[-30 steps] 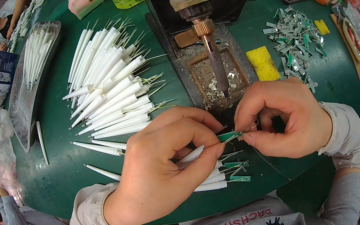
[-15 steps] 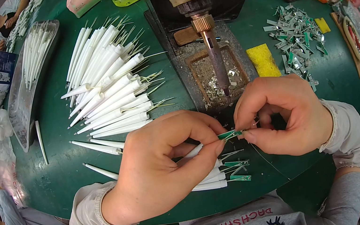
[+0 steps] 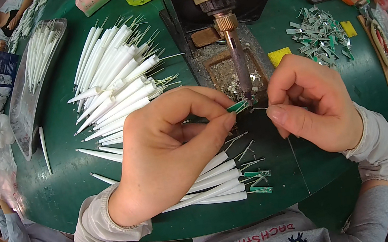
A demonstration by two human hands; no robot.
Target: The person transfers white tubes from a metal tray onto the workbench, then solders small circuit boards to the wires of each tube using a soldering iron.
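My left hand (image 3: 173, 147) pinches a small green circuit board (image 3: 238, 107) between thumb and forefinger. Its outer end sits at the tip of a downward-pointing soldering iron (image 3: 240, 64). A thin solder wire (image 3: 295, 160) is pinched in my right hand (image 3: 312, 104); its short end points left at the iron tip, while the rest trails down toward the table edge. Below my left hand lie several white tapered tubes (image 3: 222, 180) with wires, and green boards (image 3: 261, 190) on some wire ends. Whatever lies inside my left palm is hidden.
A large fan of white tubes (image 3: 113, 83) covers the left middle of the green table. Beyond it stands a long clear tray (image 3: 25, 126) with more tubes. Loose small boards (image 3: 321, 35) are heaped at right, near a yellow sponge (image 3: 279, 56). Solder scraps fill the iron stand's tray (image 3: 228, 79).
Both hands have moved up toward the iron, bringing the board to its tip. My right hand has drawn away from the board and now holds the solder wire's end at the tip.
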